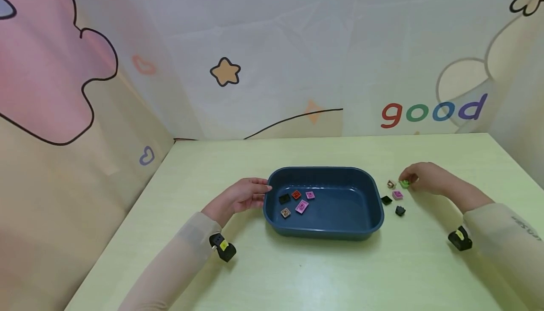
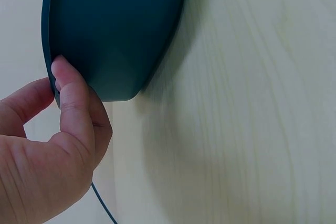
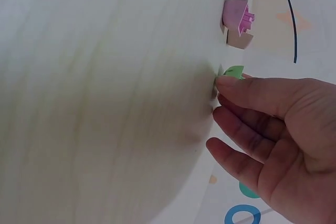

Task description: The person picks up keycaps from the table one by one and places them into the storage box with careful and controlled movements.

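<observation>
The dark blue tray [image 1: 327, 233] sits on the table, with several small toy bricks inside. At its left end my left hand [image 1: 248, 194] holds the rim; up close in the left wrist view, thumb and fingers pinch the edge of the tray [image 2: 115, 30]. To the right of the tray, my right hand [image 1: 427, 177] pinches a small green toy brick [image 1: 404, 184] on the tabletop. The right wrist view shows the green brick [image 3: 234, 71] at the thumb tip, mostly hidden by the fingers.
Beside the tray's right end lie a beige brick [image 1: 391, 185], a pink brick [image 1: 397, 195], a flat black piece [image 1: 386, 200] and a dark brick [image 1: 400, 211]. In the tray are pink [image 1: 301, 206], red [image 1: 296, 194], black [image 1: 284, 198] and tan [image 1: 285, 212] bricks. A printed backdrop [image 1: 272, 41] rises behind the table.
</observation>
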`<state>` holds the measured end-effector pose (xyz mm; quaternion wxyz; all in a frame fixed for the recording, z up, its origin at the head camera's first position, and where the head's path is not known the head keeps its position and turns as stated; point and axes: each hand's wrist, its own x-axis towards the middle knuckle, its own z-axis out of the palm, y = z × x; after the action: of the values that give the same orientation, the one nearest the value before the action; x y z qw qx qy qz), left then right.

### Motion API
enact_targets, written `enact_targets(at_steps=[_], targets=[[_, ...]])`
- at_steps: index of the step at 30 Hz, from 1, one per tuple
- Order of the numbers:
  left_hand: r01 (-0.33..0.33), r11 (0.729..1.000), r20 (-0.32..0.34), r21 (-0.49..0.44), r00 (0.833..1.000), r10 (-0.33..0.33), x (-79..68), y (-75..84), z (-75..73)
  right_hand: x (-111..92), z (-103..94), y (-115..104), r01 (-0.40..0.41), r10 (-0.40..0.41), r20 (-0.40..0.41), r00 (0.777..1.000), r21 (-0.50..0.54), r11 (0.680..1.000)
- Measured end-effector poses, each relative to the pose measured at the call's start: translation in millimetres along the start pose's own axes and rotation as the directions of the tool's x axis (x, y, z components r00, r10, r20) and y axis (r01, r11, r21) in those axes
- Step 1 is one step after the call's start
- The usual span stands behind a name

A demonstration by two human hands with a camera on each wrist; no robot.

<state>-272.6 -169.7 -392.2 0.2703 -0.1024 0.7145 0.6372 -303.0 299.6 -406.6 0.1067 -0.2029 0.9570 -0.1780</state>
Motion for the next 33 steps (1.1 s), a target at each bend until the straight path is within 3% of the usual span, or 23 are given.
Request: enact_targets(at_steps=[10,18,24,33], targets=[[-0.001,1.000,0.008,-0.012,1.000,0.001,2.9,-1.3,0.9,-3.9,-7.5,-0.1,-0.006,0.006,-0.003,1.000,-0.013,1.000],[-0.008,1.000,0.019,-0.009,1.000,0.008,3.6,-1.8,-1.0,-9.3,-32.6,-10.3,-0.005,0.004,-0.036,0.999,-0.017,1.000],[-0.006,1.000,0.016,-0.002,1.000,0.006,3.7,-1.9,-1.9,-8.2,-55.4,-23.2,0.001,-0.003,-0.080,0.997,-0.019,1.000],[-0.009,1.000,0.027,-0.001,1.000,0.009,-0.3,0.8,-1.2,-2.0,-76.0,-57.8,0.033,-0.034,-0.078,0.996,-0.021,0.999]])
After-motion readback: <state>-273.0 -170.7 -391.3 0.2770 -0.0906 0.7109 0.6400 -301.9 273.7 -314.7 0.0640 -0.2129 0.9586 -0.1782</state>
